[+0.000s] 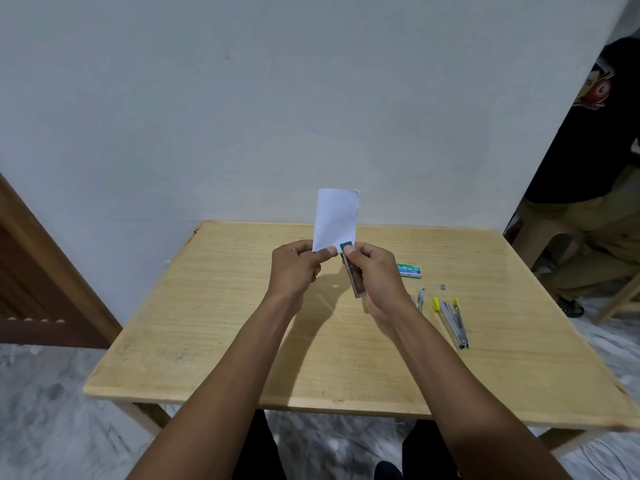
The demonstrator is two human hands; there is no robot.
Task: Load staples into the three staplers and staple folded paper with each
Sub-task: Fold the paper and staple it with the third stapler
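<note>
Head view: above the light wooden bench (242,341), fingers of the left hand (294,268) pinch the lower edge of a folded white paper sheet (336,220); fingers of the right hand (377,275) curl round a green-tipped metal stapler (356,280) at that sheet's corner.

the right hand (377,275) covers most of the green-tipped metal stapler (356,284), its wrist hides part of a pale blue stapler (421,296), and a tiny grey piece (442,287) nearby is too small to identify.
</note>
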